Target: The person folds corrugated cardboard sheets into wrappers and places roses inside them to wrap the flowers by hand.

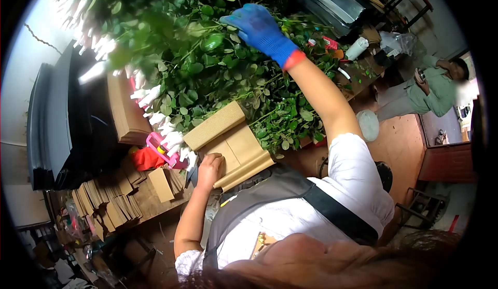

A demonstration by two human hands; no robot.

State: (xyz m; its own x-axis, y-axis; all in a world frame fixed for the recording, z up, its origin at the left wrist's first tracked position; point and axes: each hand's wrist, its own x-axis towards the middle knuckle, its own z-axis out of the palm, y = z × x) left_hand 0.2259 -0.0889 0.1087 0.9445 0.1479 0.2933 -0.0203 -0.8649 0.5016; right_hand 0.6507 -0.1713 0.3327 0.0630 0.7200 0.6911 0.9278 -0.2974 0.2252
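Observation:
My left hand (210,171), bare, has its fingers curled at the left edge of a folded piece of corrugated cardboard (241,151) in front of my apron. Up over a large heap of leafy green stems (207,66) is my right hand (257,27), in a blue glove with a red cuff. Its fingers are closed around a leafy stem; the fingertips are partly lost among leaves. White-wrapped ends (150,96) of the bundles line the left side of the heap. A blurred spray of leaves (148,35) hangs near the camera.
Cut cardboard pieces (116,206), a pink tool (163,149) and a red cloth (147,158) lie at the left. Dark stacked sheets (72,128) stand behind them. A white roll (357,48) is at the right, and another person (438,89) stands beyond, near a doorway.

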